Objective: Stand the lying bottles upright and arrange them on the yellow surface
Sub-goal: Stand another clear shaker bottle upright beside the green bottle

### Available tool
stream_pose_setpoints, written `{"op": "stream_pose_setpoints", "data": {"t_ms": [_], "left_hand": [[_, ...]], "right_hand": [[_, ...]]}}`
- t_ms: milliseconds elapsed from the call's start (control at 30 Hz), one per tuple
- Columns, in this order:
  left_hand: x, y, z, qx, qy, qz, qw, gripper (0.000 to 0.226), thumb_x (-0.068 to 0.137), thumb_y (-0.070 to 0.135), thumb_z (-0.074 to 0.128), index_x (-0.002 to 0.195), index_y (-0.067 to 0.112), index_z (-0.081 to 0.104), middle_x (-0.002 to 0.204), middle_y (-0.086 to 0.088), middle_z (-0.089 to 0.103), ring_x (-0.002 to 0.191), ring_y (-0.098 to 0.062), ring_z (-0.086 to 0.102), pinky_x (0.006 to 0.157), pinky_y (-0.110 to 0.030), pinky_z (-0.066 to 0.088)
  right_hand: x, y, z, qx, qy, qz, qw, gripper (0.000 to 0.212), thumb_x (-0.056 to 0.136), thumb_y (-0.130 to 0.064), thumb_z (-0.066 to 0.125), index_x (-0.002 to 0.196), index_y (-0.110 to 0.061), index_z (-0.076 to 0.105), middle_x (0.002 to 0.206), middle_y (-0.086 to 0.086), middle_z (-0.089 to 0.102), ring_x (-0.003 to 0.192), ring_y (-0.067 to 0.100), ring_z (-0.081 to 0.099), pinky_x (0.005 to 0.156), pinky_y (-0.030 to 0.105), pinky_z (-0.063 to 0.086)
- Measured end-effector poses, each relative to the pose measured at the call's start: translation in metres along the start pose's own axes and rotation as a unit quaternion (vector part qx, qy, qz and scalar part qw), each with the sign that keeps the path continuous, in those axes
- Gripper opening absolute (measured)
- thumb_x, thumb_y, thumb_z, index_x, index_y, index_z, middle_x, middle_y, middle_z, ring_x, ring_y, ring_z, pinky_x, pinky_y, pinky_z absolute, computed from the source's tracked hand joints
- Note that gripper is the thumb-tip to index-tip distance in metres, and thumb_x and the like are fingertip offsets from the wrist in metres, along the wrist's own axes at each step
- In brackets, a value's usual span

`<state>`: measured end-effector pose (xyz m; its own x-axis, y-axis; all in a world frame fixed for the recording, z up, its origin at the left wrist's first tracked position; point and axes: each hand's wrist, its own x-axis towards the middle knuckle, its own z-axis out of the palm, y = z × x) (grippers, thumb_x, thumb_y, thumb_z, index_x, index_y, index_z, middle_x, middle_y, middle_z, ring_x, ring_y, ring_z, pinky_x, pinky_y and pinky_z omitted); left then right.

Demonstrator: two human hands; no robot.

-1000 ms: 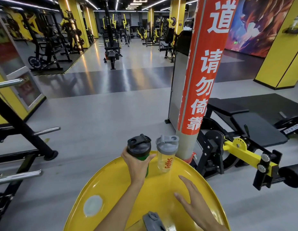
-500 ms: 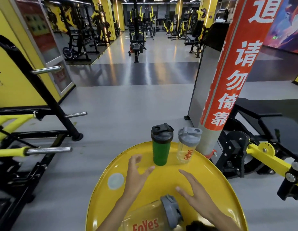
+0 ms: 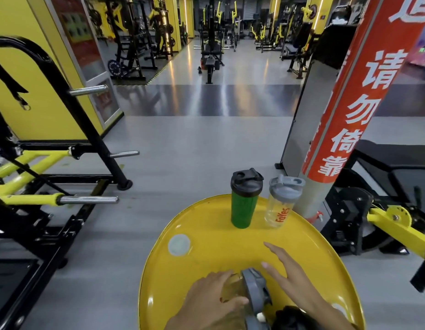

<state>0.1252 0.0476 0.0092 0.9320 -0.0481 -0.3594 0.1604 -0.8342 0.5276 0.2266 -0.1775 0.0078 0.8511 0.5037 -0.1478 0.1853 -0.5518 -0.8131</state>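
Observation:
A green bottle with a black lid stands upright at the far edge of the round yellow surface. Right beside it stands a clear bottle with a grey lid and red lettering. A yellowish bottle with a grey lid lies on its side at the near edge. My left hand is wrapped over its body. My right hand hovers flat with fingers spread, just right of the lid. A dark object lies by the lid at the frame's bottom.
A red banner with white characters wraps a pillar right behind the two standing bottles. Black and yellow gym machines stand to the left and right. A pale round spot marks the yellow surface's left part.
My left hand let go of the green bottle, drew back toward me and closed over the lying bottle. My right hand stayed near the lid. The view shifted left and down.

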Motion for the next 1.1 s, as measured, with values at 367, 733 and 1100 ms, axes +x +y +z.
{"op": "stream_pose_setpoints", "data": {"t_ms": [367, 733, 1100], "left_hand": [[0.001, 0.005, -0.012, -0.08, 0.007, -0.021, 0.997, 0.099, 0.051, 0.083, 0.073, 0.137, 0.039, 0.05, 0.13, 0.022, 0.061, 0.12, -0.003, 0.056, 0.102, -0.027, 0.047], [0.011, -0.014, -0.046, -0.366, 0.255, -0.069, 0.892, 0.094, 0.048, 0.054, 0.092, 0.127, 0.041, 0.043, 0.112, 0.017, 0.062, 0.102, -0.003, 0.061, 0.076, -0.017, 0.052], [0.072, -0.033, -0.111, -0.381, 0.284, -0.015, 0.88, 0.072, 0.058, 0.019, 0.096, 0.115, 0.036, 0.055, 0.117, 0.016, 0.064, 0.114, -0.011, 0.06, 0.105, -0.039, 0.049]], "right_hand": [[-0.005, -0.002, -0.005, 0.02, 0.017, 0.011, 1.0, 0.055, 0.093, -0.055, 0.051, 0.144, -0.045, 0.034, 0.141, -0.035, 0.033, 0.133, -0.006, 0.03, 0.114, 0.024, 0.027], [-0.008, -0.001, -0.008, 0.038, 0.038, 0.008, 0.999, 0.05, 0.092, -0.056, 0.051, 0.14, -0.046, 0.039, 0.142, -0.035, 0.036, 0.123, -0.03, 0.028, 0.105, 0.016, 0.029], [-0.005, 0.015, -0.017, 0.017, 0.061, 0.017, 0.998, 0.046, 0.092, -0.054, 0.051, 0.136, -0.046, 0.042, 0.144, -0.025, 0.042, 0.126, -0.023, 0.032, 0.103, 0.012, 0.031]]}}
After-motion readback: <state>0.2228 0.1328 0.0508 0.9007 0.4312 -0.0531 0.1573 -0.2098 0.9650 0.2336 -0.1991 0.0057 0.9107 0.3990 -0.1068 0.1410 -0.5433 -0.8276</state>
